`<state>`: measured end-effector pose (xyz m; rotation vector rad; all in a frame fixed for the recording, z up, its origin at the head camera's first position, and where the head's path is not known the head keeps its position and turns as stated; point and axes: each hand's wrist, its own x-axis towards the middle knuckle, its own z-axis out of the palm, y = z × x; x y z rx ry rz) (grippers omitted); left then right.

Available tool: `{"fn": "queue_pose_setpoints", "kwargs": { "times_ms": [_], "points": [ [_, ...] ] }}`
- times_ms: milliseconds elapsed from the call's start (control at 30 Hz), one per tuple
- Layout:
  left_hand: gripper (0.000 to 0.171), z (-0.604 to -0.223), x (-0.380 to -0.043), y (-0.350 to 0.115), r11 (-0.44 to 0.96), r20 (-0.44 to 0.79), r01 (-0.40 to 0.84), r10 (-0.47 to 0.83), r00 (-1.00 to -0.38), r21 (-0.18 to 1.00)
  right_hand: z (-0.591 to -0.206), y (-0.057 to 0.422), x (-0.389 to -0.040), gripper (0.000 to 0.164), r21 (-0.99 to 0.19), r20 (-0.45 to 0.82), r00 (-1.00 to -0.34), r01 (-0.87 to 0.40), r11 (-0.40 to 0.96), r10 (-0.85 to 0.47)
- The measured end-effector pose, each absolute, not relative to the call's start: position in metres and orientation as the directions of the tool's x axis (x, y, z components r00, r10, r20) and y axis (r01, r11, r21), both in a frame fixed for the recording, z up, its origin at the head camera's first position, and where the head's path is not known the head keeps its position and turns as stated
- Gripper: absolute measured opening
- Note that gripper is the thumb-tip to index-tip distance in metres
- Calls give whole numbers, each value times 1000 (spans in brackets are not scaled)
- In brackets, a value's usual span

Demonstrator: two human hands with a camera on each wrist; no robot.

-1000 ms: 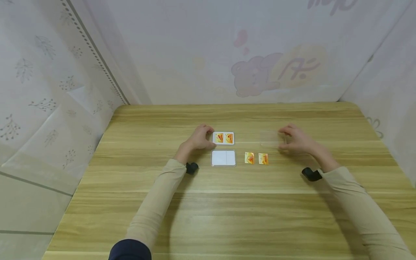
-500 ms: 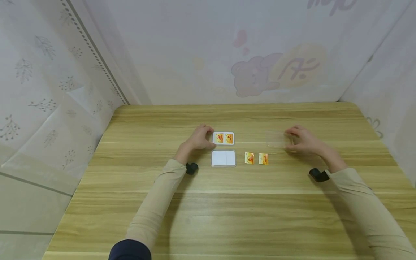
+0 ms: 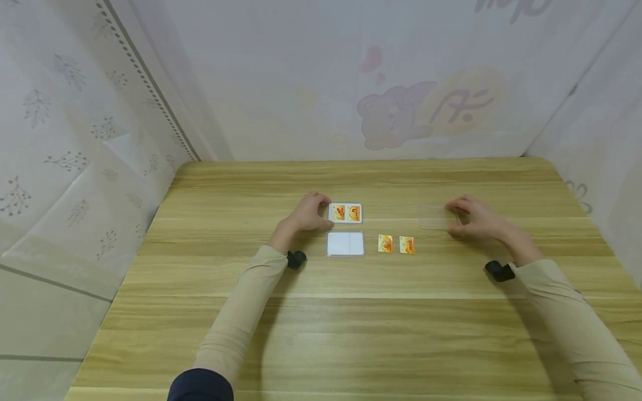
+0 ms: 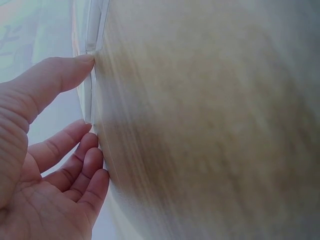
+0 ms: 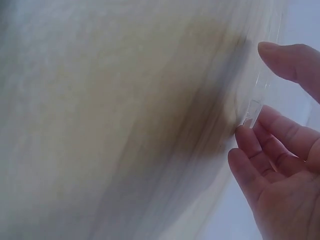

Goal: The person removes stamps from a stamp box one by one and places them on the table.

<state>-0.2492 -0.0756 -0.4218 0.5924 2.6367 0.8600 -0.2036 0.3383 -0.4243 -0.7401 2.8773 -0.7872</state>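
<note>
On the far part of the table, my left hand point(image 3: 307, 214) holds the left end of a small white case point(image 3: 346, 221) showing two orange-yellow stamp-like pictures. Thumb and index fingertip sit at its opposite edges, as the left wrist view also shows. Just nearer lies a second white case point(image 3: 338, 244), bare inside with a dividing line. Two loose stamp-like cards point(image 3: 385, 244) lie to the right of it. Farther right, my right hand point(image 3: 473, 219) grips the right end of a clear plastic lid point(image 3: 432, 218), low over the table. In the right wrist view, fingertips meet the lid's corner point(image 5: 253, 111).
The wood-grain table point(image 3: 351, 340) runs to a pale printed curtain point(image 3: 281, 111) at its back edge. More patterned sheeting point(image 3: 75, 139) hangs on the left. Black wrist mounts point(image 3: 297, 260) sit at both sleeves.
My right hand has moved to the right, carrying the clear lid away from the cases. The left hand, both cases and the loose cards have stayed in place.
</note>
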Motion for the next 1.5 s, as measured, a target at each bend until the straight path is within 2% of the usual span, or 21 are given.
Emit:
{"fn": "queue_pose_setpoints", "kwargs": {
  "times_ms": [133,367,667,1000,1267,1500],
  "points": [
    [57,-422,-249,-76,732,-150,292,473,-868,615,-426,340,-204,51,-487,70,-880,-441,754,-469],
    [55,-422,-248,-76,719,-123,313,483,-867,620,-423,340,-204,54,-486,-26,-891,-385,785,-453],
    [56,-420,-247,-75,724,-133,304,479,-868,619,-420,339,-204,57,-485,-74,-894,-354,800,-441],
    [56,-420,-247,-75,730,-149,289,471,-870,620,-416,329,-202,67,-500,-66,-909,-327,802,-412],
    [57,-421,-247,-76,730,-145,296,475,-868,616,-415,315,-205,56,-459,47,-896,-412,787,-442],
    [56,-421,-247,-76,727,-138,302,477,-868,616,-414,299,-210,54,-515,59,-890,-415,750,-452]
  ]
}}
